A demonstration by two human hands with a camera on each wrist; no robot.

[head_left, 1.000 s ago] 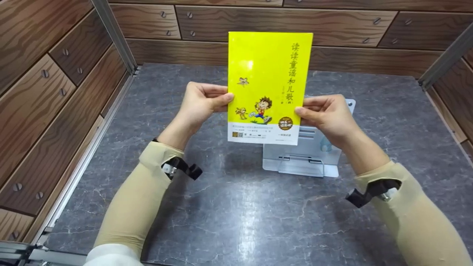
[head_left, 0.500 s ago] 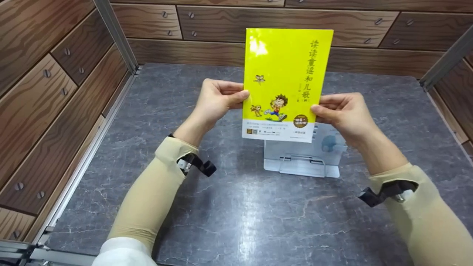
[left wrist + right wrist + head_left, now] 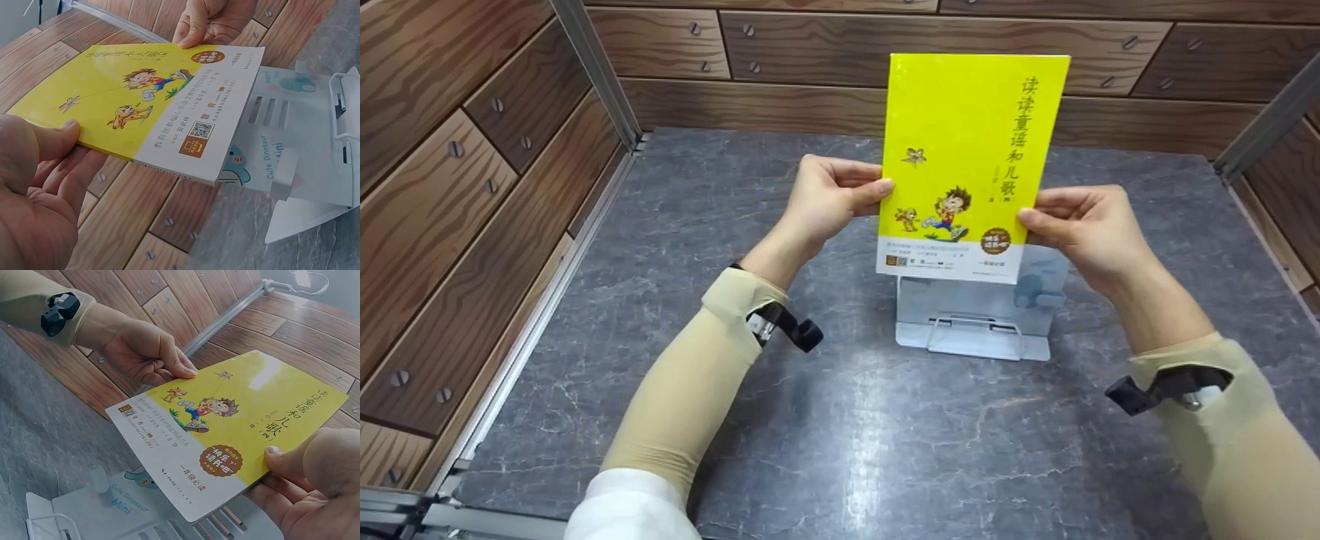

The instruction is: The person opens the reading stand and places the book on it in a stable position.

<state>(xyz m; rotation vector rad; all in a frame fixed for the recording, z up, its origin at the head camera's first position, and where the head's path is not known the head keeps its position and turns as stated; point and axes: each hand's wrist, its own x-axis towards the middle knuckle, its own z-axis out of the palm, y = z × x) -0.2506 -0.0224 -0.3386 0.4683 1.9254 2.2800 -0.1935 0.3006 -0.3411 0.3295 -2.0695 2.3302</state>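
Observation:
A thin yellow book (image 3: 960,135) with a white band along its bottom and a cartoon of a running child is held upright in the air between both hands. My left hand (image 3: 831,196) pinches its left edge, thumb on the front cover. On the opposite edge, slightly lower, my right hand (image 3: 1084,232) pinches it the same way. Behind and below the book stands a pale blue book stand (image 3: 915,307) with a wire holder at its foot; the book hides its upper part. In the left wrist view, the stand (image 3: 270,135) shows dinosaur prints and slots, apart from the book (image 3: 135,101).
The stand rests on a dark grey marbled table (image 3: 780,420). Wood-patterned panels (image 3: 810,52) enclose the back and sides, with metal posts (image 3: 596,75) at the corners. A black wrist camera (image 3: 791,326) is strapped to the left forearm, another (image 3: 1155,386) to the right.
Both hands have carried the book to the right and slightly up, so it now stands in front of the book stand. The grips look the same, and the stand has stayed put.

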